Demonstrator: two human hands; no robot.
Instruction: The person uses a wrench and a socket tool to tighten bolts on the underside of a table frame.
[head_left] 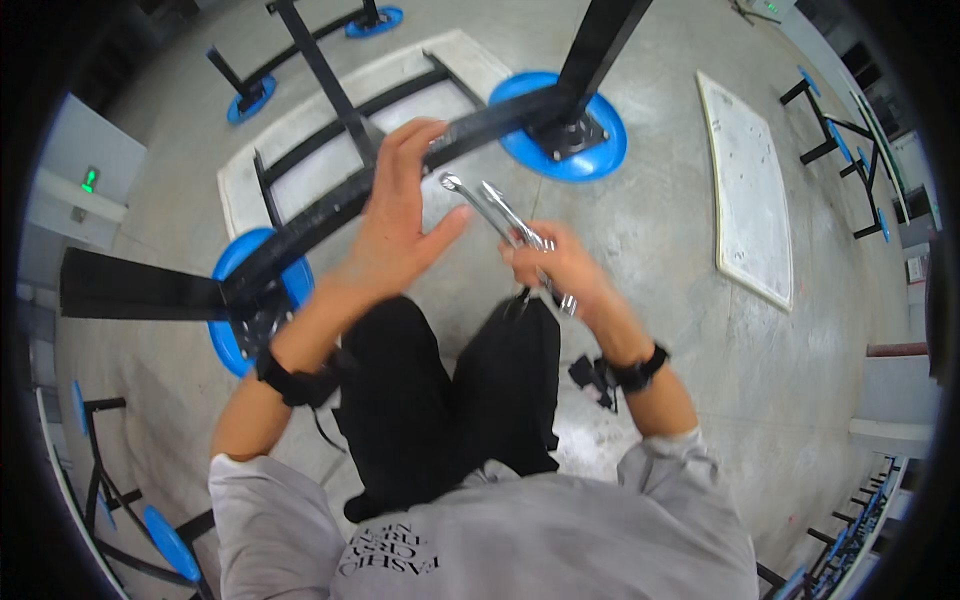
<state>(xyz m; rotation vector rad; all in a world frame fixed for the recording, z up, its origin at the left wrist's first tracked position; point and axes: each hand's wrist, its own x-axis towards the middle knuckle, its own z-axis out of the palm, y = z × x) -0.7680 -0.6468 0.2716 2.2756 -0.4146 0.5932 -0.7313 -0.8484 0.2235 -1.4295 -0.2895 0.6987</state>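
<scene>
Head view, clock read from picture centre. Nearest, 6 o'clock: grey shirt [550, 535], then black trousers [400, 400], knees apart. Dark wrist straps at 8 o'clock [292, 380] and 4 o'clock [640, 372].

Right hand [558, 262], 2 o'clock, closed round two silver wrenches [500, 215]; they lie nearly side by side, slanting toward 11. One shows a ring end pointing at the left hand.

Left hand [400, 225], 10 to 11 o'clock: fingers together, thumb spread wide, no object seen in the palm. Fingertips overlap a black beam [325, 215]; contact cannot be told. Slight blur.

Beam runs between two blue discs, one at 9 o'clock [228, 338], one at 1 [610, 130], each with a dark post rising by it. Beyond, 11 o'clock: white panel [470, 60] on grey floor [650, 240]. Second white panel [755, 195], 2 o'clock. Farther, same bearing: black frame [845, 148] with blue discs. Green sign [90, 180], 10 o'clock, far wall.
</scene>
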